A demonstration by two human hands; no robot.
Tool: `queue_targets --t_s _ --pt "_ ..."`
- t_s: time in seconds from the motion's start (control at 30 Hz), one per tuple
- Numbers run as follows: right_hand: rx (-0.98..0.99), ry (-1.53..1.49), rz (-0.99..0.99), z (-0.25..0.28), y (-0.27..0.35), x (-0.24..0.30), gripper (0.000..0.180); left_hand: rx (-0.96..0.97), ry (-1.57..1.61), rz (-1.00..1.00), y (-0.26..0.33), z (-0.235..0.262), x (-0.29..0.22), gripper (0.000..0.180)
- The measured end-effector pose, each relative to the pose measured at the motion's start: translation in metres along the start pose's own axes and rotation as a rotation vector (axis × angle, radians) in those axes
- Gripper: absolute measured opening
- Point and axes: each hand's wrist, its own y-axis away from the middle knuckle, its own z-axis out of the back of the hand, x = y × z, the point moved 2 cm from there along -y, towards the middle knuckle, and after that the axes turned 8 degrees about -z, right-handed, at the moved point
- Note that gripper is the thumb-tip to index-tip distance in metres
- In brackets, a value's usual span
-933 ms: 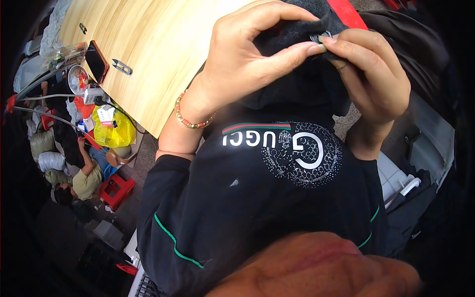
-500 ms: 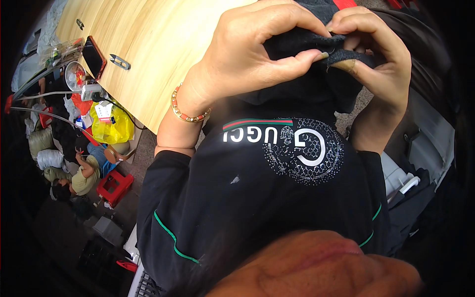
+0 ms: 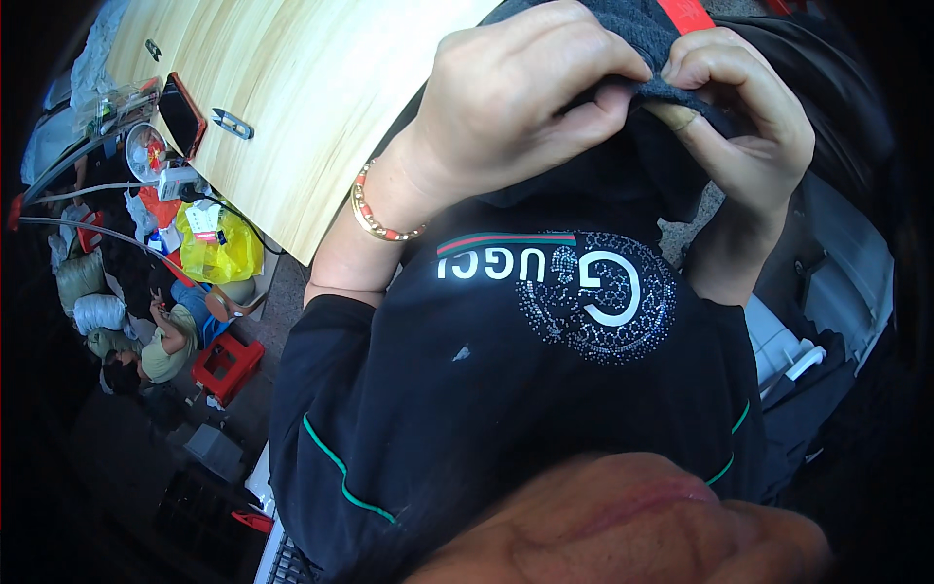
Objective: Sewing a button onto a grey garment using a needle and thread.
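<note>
A pale wood-grain worktop [image 3: 311, 127] fills the upper left of this crowded room, and beyond its left edge a person in a light top [image 3: 167, 346] is near a red stool [image 3: 228, 368]. A bulging yellow bag [image 3: 222, 248] sits below the worktop's near left corner, and a clear bowl [image 3: 146, 153] is just outside its left edge. A dark phone [image 3: 181, 119] lies along that edge, with thread snips [image 3: 233, 124] just inward of it and a second pair [image 3: 153, 50] farther up toward the far corner. Just off the worktop's near edge, in front of the wearer's black shirt [image 3: 467, 409], is a dark cloth [image 3: 637, 27], raised between two hands. The left hand [image 3: 535, 92], a bracelet [image 3: 377, 212] at its wrist, pinches the cloth's edge between thumb and forefinger; the right hand [image 3: 744, 117] pinches the same edge close beside it, thumb underneath. A red strip [image 3: 689, 14] shows behind the right hand's fingers.
</note>
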Motion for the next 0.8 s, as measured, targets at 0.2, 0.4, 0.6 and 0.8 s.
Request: queue_targets --t_s 0.2,0.4,0.6,0.8 --pt "-0.070 0.021 -0.099 0.005 0.011 0.001 0.035 -0.040 -0.612 -0.468 0.010 -0.002 0.005 0.029" --pt "0.004 0.066 -0.320 0.018 0.050 -0.031 0.034 -0.194 -0.218 -0.574 0.025 0.004 0.063 0.020" --pt "0.027 0.113 -0.483 0.024 0.086 -0.065 0.027 0.146 0.008 -0.069 0.034 0.045 0.070 0.009" --pt "-0.126 -0.167 -0.713 0.027 0.107 -0.084 0.029 0.305 0.363 0.385 0.059 0.063 0.069 0.015"
